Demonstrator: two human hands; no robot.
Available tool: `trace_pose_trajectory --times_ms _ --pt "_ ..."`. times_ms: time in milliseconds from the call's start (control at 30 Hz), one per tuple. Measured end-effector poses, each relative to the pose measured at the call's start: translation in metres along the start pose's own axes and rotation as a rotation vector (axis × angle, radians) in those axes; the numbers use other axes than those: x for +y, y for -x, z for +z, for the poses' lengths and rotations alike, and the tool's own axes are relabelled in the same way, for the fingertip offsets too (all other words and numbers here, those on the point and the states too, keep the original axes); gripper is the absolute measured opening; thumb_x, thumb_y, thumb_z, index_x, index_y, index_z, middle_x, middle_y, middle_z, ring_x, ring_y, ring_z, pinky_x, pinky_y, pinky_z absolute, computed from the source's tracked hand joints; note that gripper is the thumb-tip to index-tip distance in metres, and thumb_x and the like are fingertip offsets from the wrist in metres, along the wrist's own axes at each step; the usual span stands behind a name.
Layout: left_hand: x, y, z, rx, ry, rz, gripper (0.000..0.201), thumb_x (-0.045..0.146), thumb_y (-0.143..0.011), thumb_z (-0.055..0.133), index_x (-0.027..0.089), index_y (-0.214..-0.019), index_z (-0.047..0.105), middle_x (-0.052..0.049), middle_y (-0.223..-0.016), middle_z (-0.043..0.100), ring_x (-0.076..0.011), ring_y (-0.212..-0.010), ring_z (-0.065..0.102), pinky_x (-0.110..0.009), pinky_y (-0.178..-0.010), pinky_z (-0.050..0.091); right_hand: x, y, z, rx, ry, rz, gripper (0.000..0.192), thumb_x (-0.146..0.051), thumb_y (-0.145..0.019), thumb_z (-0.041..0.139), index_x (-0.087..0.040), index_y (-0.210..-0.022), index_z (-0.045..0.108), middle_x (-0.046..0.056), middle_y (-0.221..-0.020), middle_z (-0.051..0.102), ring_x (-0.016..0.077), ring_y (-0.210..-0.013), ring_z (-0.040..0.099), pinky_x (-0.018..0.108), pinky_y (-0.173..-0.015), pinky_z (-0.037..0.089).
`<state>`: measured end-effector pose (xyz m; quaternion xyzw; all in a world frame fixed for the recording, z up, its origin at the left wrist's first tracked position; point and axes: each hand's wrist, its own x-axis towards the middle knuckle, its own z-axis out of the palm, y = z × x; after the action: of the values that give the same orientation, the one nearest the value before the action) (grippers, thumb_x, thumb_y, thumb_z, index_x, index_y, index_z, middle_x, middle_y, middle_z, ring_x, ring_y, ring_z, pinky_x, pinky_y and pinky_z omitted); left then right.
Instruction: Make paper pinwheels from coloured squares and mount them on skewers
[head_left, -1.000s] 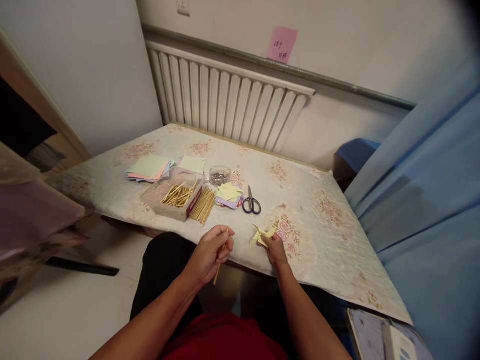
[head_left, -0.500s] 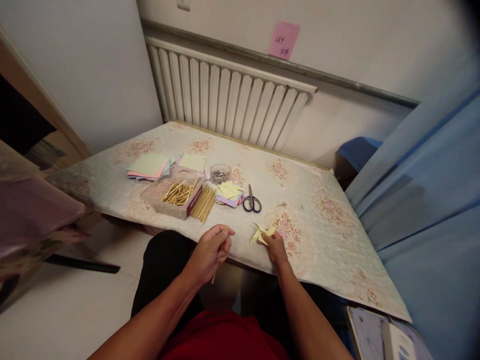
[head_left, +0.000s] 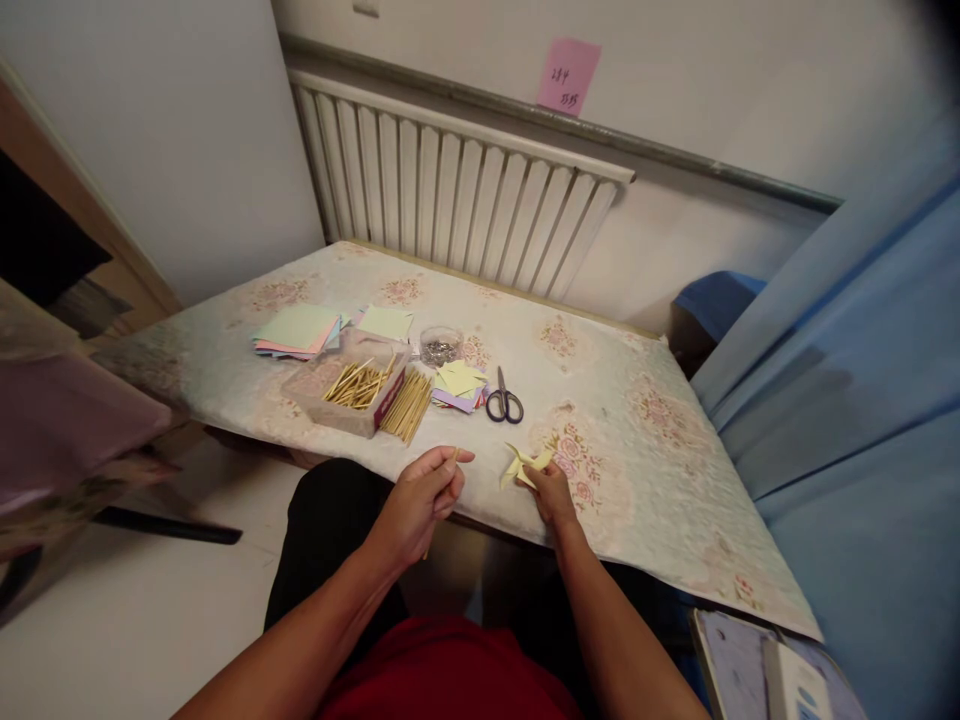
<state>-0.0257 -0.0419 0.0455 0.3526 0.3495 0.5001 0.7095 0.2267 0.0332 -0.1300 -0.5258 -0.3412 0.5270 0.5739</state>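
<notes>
Since a second ago, the left hand (head_left: 420, 495) has drawn its thin wooden stick (head_left: 452, 458) up into the fist, so less shows below. Fingers curl shut around it above the table (head_left: 637, 460) edge. Just beside it, the right hand (head_left: 553, 492) pinches a yellow paper pinwheel (head_left: 521, 465) lying on the cloth. Beyond lie scissors (head_left: 504, 400) and a box of sticks (head_left: 352, 388).

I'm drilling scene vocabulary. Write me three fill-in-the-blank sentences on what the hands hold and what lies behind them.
1. The left hand pinches a thin wooden ____.
2. The right hand holds a folded yellow paper ____ at the table's near edge.
3. Behind the hands, the scissors lie ____ of the yellow paper stack.

Missing words: stick; pinwheel; right
</notes>
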Motion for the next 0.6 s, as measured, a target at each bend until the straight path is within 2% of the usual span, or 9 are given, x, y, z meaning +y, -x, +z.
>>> trace_pose_trajectory --times_ms 333,600 --pt "-0.0005 -0.0007 0.0010 0.020 -0.039 0.006 0.021 0.033 -0.082 0.058 0.013 -0.085 0.059 0.003 -0.054 0.051 -0.0044 -0.044 0.026 -0.021 -0.044 0.013 -0.0020 0.0017 0.0015 -0.007 -0.010 0.007 0.027 -0.029 -0.060 0.077 -0.016 -0.080 0.065 0.001 -0.079 0.068 0.0148 -0.068 0.062 0.030 -0.065 0.054" --pt "-0.0029 -0.0013 -0.0006 0.027 -0.034 -0.002 0.025 0.030 -0.082 0.057 0.011 -0.098 0.060 -0.001 -0.064 0.057 -0.0047 -0.047 0.028 -0.023 -0.046 0.012 -0.0041 0.0024 0.0024 -0.002 -0.004 0.007 0.030 -0.031 -0.058 0.078 -0.016 -0.079 0.065 0.002 -0.077 0.068 0.0155 -0.067 0.061 0.030 -0.064 0.054"
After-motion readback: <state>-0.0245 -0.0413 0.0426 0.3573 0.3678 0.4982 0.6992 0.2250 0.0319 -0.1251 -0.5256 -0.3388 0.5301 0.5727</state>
